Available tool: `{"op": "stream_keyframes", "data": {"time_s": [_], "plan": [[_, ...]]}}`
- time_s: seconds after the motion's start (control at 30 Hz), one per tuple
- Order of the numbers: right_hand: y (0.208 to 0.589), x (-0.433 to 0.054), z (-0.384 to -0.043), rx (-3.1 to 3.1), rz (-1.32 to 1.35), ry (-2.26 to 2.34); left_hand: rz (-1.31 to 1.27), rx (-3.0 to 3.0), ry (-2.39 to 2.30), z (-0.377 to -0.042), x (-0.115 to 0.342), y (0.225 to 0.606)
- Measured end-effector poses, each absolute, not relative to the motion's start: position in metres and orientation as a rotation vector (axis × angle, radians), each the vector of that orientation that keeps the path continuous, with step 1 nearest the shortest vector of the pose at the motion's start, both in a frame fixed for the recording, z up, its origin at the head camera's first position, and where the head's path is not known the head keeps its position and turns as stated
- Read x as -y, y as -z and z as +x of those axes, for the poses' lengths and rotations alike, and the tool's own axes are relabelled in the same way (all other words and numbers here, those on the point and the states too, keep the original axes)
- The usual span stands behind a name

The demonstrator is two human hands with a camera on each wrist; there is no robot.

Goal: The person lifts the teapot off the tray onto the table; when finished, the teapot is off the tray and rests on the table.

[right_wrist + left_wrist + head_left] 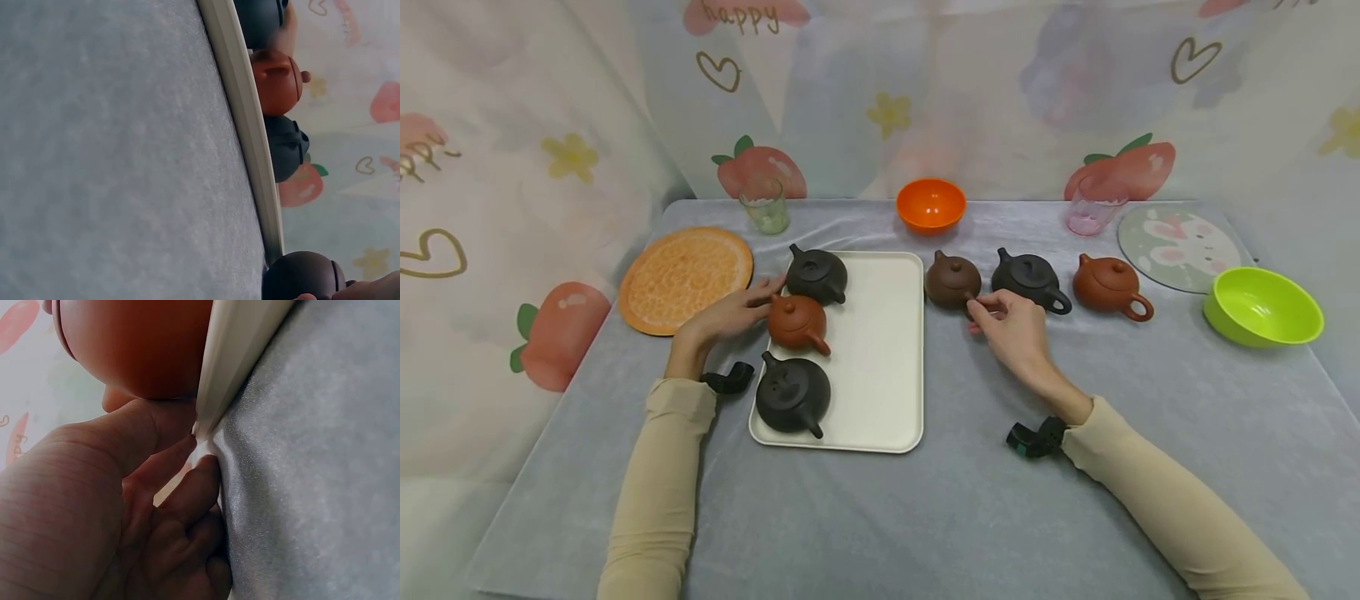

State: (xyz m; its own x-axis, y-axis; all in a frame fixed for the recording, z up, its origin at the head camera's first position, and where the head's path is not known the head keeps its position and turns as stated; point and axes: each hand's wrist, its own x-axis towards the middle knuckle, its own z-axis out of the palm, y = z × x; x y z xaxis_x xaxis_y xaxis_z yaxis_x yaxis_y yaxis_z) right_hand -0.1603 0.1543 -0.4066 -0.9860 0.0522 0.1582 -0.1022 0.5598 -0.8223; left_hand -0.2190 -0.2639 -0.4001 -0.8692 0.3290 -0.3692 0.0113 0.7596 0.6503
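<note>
A cream tray [872,358] lies on the table with three teapots along its left side: a black teapot [817,275] at the back, a reddish-brown teapot [796,322] in the middle, a larger black teapot [793,393] in front. My left hand [733,315] holds the tray's left edge; in the left wrist view the thumb [150,425] lies at the rim under the reddish-brown teapot, other fingers outside. Just right of the tray stands a dark brown teapot [953,279]. The right hand [1017,332] pinches its handle with thumb and index finger.
Right of it stand another black teapot [1028,277] and a reddish-brown teapot [1108,283]. An orange bowl [931,207], a green glass [766,208] and a pink glass [1092,210] line the back. Round mats [685,279] lie both sides; a lime bowl [1262,308] stands far right.
</note>
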Motion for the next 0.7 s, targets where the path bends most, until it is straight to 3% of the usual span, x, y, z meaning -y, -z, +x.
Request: {"op": "stream_keyframes", "data": {"time_s": [0.7], "plan": [[0.387, -0.129, -0.158, 2.507, 0.185, -1.303, 0.266, -2.486, -0.904, -0.22, 0.262, 0.397]]}}
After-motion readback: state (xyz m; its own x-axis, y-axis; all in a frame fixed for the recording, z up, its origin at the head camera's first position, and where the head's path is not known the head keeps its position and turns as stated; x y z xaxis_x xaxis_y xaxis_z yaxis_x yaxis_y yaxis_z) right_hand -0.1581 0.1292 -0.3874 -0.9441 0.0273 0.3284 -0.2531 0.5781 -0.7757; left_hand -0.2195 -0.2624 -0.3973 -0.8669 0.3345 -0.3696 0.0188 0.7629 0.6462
